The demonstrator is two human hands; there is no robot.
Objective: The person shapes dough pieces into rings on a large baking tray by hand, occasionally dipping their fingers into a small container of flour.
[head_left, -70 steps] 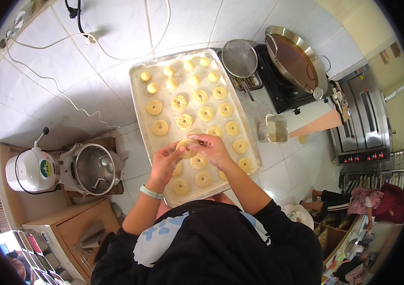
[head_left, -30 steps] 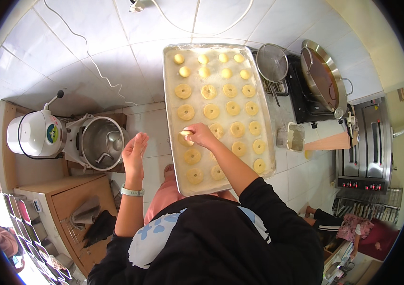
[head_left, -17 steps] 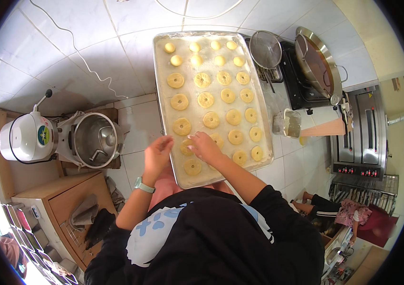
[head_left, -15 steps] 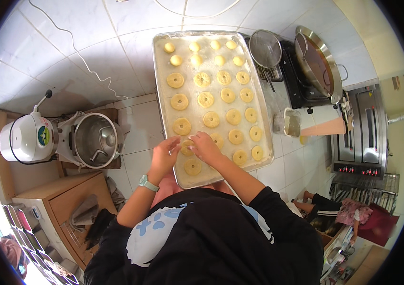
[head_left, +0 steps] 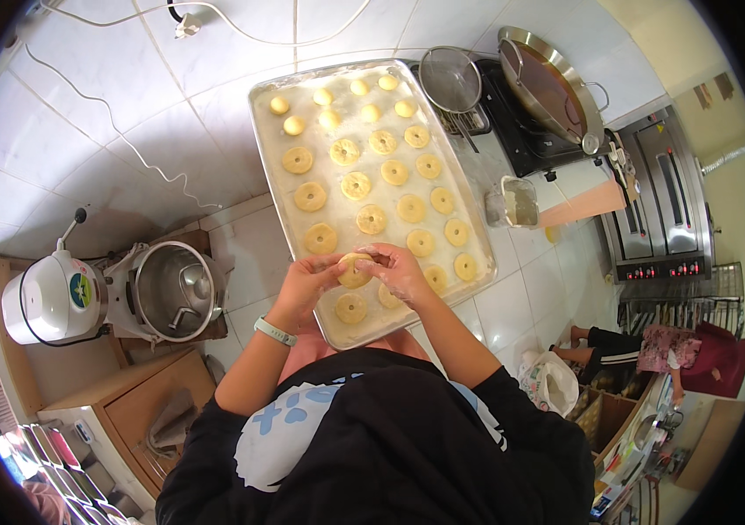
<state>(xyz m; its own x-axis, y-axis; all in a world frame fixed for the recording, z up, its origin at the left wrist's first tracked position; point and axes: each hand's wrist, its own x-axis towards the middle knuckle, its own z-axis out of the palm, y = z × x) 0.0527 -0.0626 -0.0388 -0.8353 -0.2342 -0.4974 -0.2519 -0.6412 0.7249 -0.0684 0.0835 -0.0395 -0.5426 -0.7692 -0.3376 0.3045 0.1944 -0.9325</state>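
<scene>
Between my two hands a ring of dough (head_left: pixel 355 271) is held above the near part of a large metal tray (head_left: pixel 272 149). My left hand (head_left: pixel 309 282) pinches its left edge, and my right hand (head_left: pixel 394 275) grips its right side. Rows of flat dough rings (head_left: pixel 371 219) with small centre holes lie on the floured tray. At the tray's far end sit several round dough balls (head_left: pixel 329 119). Another ring (head_left: pixel 351 307) lies just below my hands, and one beside it is partly covered by my right hand.
Right of the tray are a mesh strainer (head_left: pixel 449 80), a wide pan of dark liquid (head_left: pixel 556 83) on a black stove (head_left: pixel 513 131), and a small clear container (head_left: pixel 513 203). A mixer with a metal bowl (head_left: pixel 178 289) stands left. At far right are an oven (head_left: pixel 661 201) and another person (head_left: pixel 653 350).
Both hands now hold a dough ring lifted off the tray; before, they were around it on the tray. The whole view has shifted and turned slightly.
</scene>
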